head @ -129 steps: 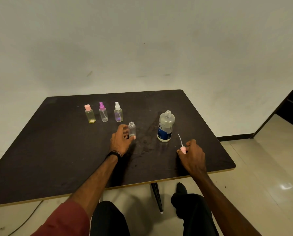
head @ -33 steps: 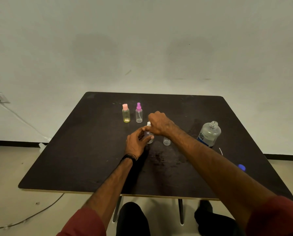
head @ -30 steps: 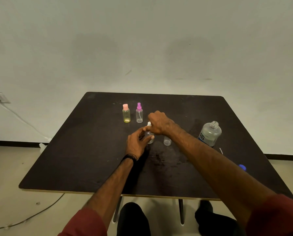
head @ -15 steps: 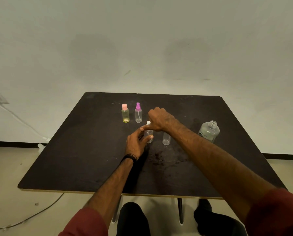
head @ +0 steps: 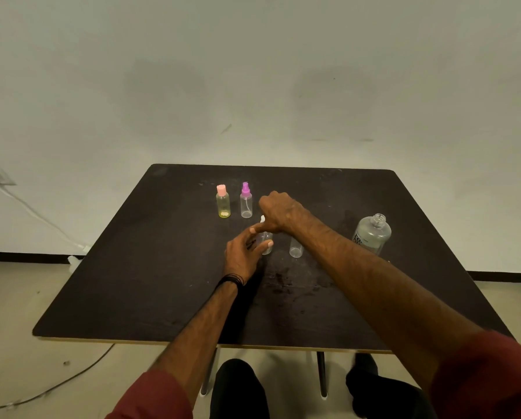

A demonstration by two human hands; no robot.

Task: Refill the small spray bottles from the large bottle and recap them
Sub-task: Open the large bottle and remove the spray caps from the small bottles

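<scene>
Hands meet over one small bottle [head: 266,244] near the middle of the table [head: 132,282]. Left hand [head: 243,254] wraps the clear body from the near-left side, thumb and fingers curled round it, holding it upright. Right hand [head: 279,213] comes in from the right, its forearm crossing above the open bottle [head: 296,247] just beside; its fingers close on the white spray top [head: 262,219], though most of that grip is hidden behind the knuckles. What matters for the coming move is that the bottle's long axis stands vertical, straight under the right hand, so the top should lift or twist along that line while the left hand braces below. Large bottle [head: 372,234], uncapped, stands well to the right, nearer the right arm, and would be that hand's reach for pouring. Pink-capped bottle [head: 223,201] and purple-topped bottle [head: 246,200] stand capped farther back, apart from both hands
</scene>
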